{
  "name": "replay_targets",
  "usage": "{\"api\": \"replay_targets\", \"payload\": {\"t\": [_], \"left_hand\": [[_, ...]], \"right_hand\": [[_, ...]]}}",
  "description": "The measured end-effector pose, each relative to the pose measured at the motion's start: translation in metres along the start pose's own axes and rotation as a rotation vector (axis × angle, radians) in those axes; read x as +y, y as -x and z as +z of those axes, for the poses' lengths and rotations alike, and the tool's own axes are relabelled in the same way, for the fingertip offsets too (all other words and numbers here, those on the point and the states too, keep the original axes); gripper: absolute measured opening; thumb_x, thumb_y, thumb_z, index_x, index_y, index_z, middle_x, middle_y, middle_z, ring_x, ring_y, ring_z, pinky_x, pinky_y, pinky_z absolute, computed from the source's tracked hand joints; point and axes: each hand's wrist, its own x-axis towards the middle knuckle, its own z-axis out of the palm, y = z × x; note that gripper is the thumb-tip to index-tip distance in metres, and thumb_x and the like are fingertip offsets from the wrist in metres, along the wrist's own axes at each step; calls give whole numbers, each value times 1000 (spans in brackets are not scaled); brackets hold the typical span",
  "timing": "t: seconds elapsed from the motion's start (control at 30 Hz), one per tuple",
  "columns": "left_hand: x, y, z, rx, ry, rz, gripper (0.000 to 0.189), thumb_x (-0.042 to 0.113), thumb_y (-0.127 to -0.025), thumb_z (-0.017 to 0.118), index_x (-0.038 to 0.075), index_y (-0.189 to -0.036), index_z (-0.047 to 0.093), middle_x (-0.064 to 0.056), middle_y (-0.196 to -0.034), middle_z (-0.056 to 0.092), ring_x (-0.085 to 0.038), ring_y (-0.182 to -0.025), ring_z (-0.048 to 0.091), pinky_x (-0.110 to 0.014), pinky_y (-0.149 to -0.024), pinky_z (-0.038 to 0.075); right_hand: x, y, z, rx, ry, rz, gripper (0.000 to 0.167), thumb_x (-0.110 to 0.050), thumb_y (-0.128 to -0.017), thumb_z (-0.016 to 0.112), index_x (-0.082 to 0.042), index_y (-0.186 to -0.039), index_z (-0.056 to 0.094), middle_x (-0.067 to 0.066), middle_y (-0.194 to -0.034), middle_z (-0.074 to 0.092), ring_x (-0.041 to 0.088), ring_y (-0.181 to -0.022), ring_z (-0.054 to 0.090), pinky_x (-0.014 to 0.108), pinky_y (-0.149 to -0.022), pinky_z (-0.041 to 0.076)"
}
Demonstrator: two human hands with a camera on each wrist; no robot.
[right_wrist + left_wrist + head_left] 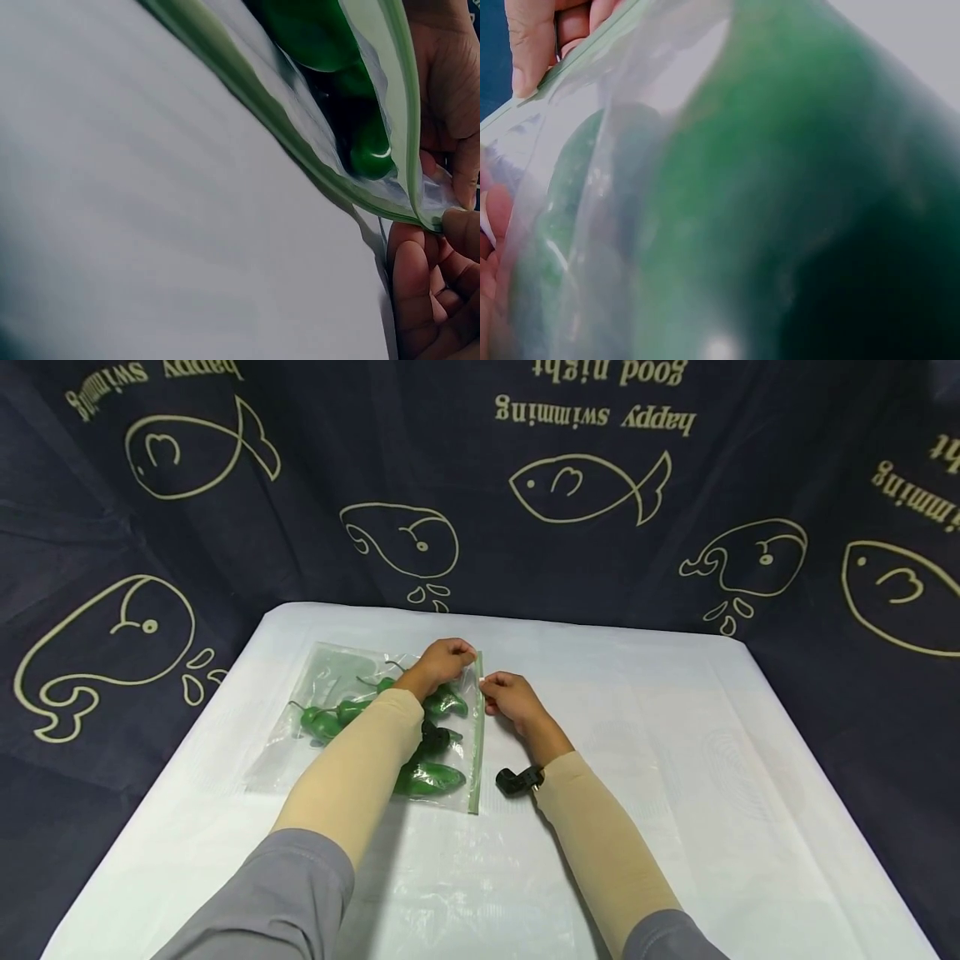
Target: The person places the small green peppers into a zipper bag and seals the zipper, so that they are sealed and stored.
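A clear zip bag with green zip strips lies flat, its opening facing right. Inside are several green peppers. My left hand grips the bag near the far end of the opening. Just to its right, my right hand pinches the zip strip at that far corner between thumb and fingers. In the right wrist view the strips stand apart along the mouth, with peppers showing between them, and meet at the pinched corner. A blurred pepper under the plastic fills much of the left wrist view.
A white cloth covers the table, its far edge close behind the bag. Dark blue fabric with fish and whale drawings hangs around the back and sides. A black wrist camera sits at the right sleeve cuff.
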Motion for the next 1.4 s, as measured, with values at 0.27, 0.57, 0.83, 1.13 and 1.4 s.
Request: {"api": "replay_targets", "payload": {"t": [0.27,0.57,0.83,1.13,1.4], "left_hand": [[-1,1,-1,6,-6,-5,20,22,-101,56,6,-109,67,-7,-107,60,-18,-86,53,-28,-73,45],[0,1,-1,16,4,-13,19,21,-101,56,7,-108,67,-7,-108,60,-19,-86,53,-28,-74,45],[1,4,-1,14,0,-9,19,20,-101,56,6,-108,67,-7,-107,60,-18,-84,53,-27,-72,45],[0,4,-1,29,3,-8,19,20,-101,56,6,-108,67,-7,-108,60,-18,-85,53,-27,-73,45],[0,5,0,25,26,3,20,18,-101,56,3,-109,66,-7,-107,60,-17,-87,53,-27,-74,46]], "right_hand": [[2,1,0,-4,3,-3,17,-12,-98,60,4,-100,64,2,-74,57,9,-61,54,21,-57,49],[2,4,0,-13,14,-4,18,-13,-99,59,4,-99,65,2,-72,57,9,-60,54,21,-57,48],[2,8,-1,-24,12,-5,18,-13,-99,59,4,-96,64,4,-70,57,10,-59,53,22,-56,47],[4,9,1,-19,31,-15,17,-13,-99,59,3,-95,64,4,-70,58,10,-59,53,22,-56,48],[3,14,1,-18,29,13,16,-11,-99,59,3,-94,65,3,-71,58,9,-61,54,21,-57,49]]}}
